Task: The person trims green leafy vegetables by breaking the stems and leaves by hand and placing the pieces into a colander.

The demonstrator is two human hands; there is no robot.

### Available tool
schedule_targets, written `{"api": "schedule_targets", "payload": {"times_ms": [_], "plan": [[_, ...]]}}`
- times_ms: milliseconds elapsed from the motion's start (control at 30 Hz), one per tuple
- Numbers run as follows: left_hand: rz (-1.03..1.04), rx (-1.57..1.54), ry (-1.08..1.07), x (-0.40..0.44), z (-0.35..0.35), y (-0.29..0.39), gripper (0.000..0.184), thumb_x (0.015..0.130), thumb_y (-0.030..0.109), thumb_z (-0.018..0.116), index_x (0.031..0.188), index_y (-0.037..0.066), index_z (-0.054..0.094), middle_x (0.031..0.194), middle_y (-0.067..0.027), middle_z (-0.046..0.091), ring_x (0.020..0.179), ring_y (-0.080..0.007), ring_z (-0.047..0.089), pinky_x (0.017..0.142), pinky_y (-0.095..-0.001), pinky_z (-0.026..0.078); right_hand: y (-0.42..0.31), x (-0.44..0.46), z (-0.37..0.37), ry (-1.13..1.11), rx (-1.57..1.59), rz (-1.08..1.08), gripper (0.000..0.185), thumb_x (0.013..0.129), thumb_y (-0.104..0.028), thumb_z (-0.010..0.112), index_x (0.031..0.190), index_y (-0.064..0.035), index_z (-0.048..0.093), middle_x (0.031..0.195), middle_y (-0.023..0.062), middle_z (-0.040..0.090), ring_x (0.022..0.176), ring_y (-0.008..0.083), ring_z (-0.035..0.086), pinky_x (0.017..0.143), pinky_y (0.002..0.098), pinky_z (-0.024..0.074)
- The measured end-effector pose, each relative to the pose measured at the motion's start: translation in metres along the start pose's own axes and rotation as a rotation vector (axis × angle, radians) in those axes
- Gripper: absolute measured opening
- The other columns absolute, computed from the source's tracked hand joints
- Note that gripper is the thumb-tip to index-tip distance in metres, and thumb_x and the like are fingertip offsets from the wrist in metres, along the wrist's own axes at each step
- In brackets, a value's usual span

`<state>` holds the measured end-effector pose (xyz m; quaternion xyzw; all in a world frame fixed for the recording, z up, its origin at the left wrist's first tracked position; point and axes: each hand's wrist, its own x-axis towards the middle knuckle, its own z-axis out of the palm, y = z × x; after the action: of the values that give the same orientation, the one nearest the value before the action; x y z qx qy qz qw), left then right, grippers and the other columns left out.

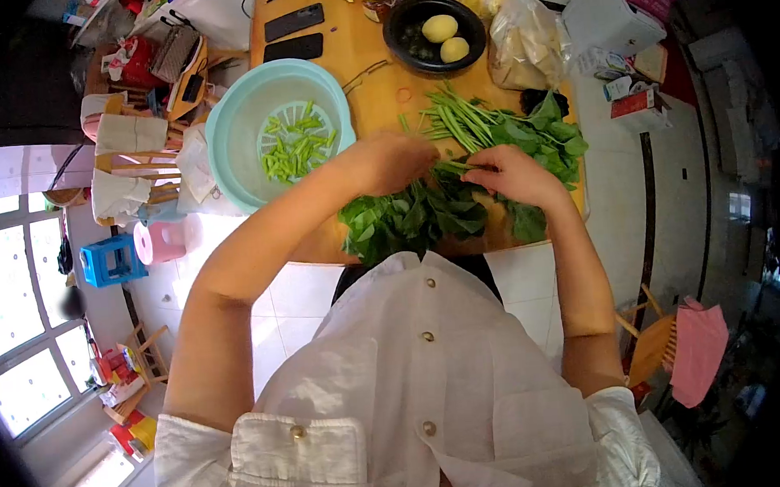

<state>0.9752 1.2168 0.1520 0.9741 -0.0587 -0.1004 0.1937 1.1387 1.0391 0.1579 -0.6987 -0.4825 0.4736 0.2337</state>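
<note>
Over the table's near edge, my left hand (394,161) is curled closed, slightly blurred, at one end of a green stem (453,166). The other end of this stem is pinched between the thumb and fingers of my right hand (513,173). Below both hands lies a heap of dark green leaves (411,220). A bunch of leafy greens with long stems (463,125) rests just beyond my right hand. To the left, a light blue basin (224,155) contains short cut green pieces (297,151) on its slotted bottom. My left fingertips are partly hidden.
On the wooden table (368,111), a black bowl (396,51) holds two yellowish round items. Two dark phones (294,48), a jar (376,1) and a clear plastic bag (525,43) are at the far side. Chairs stand left; a blue stool (112,260) is on the floor.
</note>
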Motion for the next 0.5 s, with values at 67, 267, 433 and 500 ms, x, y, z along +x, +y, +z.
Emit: {"api": "schedule_targets", "payload": {"times_ms": [67, 267, 433, 500], "plan": [[-0.09, -0.103, -0.233, -0.001, 0.006, -0.001, 0.019, 0.087, 0.013, 0.052, 0.104, 0.007, 0.056, 0.093, -0.0184, 0.062, 0.087, -0.0383, 0.06, 0.073, -0.0433, 0.049, 0.0, -0.002, -0.002, 0.016, -0.095, -0.033, 0.022, 0.087, -0.02, 0.06, 0.09, 0.0015, 0.065, 0.071, 0.0127, 0.062, 0.058, 0.0184, 0.055, 0.057, 0.0332, 0.0445], [-0.372, -0.23, -0.028, -0.008, 0.003, 0.02, 0.018, 0.087, 0.012, 0.049, 0.098, 0.002, 0.059, 0.077, -0.0203, 0.062, 0.082, -0.0436, 0.059, 0.068, -0.0471, 0.048, 0.024, 0.005, 0.023, 0.105, 0.126, -0.146, 0.023, 0.087, -0.021, 0.059, 0.091, 0.0004, 0.066, 0.072, 0.0148, 0.063, 0.063, 0.0228, 0.058, 0.061, 0.0352, 0.0451], [-0.647, -0.819, 0.674, 0.006, 0.081, -0.011, 0.021, 0.088, 0.015, 0.049, 0.099, 0.003, 0.062, 0.07, -0.0142, 0.062, 0.068, -0.0332, 0.062, 0.061, -0.0396, 0.047, 0.01, 0.009, 0.03, 0.195, 0.084, 0.0, 0.024, 0.088, -0.022, 0.056, 0.088, -0.0006, 0.067, 0.076, 0.0151, 0.064, 0.068, 0.0263, 0.06, 0.065, 0.0334, 0.0462], [-0.939, -1.196, 0.689, 0.002, 0.08, -0.017, 0.023, 0.088, 0.017, 0.05, 0.101, 0.001, 0.061, 0.077, -0.0136, 0.066, 0.071, -0.0282, 0.063, 0.064, -0.0375, 0.047, 0.021, 0.007, 0.029, 0.178, 0.085, -0.03, 0.024, 0.088, -0.022, 0.056, 0.088, -0.0009, 0.067, 0.076, 0.0152, 0.064, 0.069, 0.0263, 0.061, 0.066, 0.0334, 0.0464]]}}
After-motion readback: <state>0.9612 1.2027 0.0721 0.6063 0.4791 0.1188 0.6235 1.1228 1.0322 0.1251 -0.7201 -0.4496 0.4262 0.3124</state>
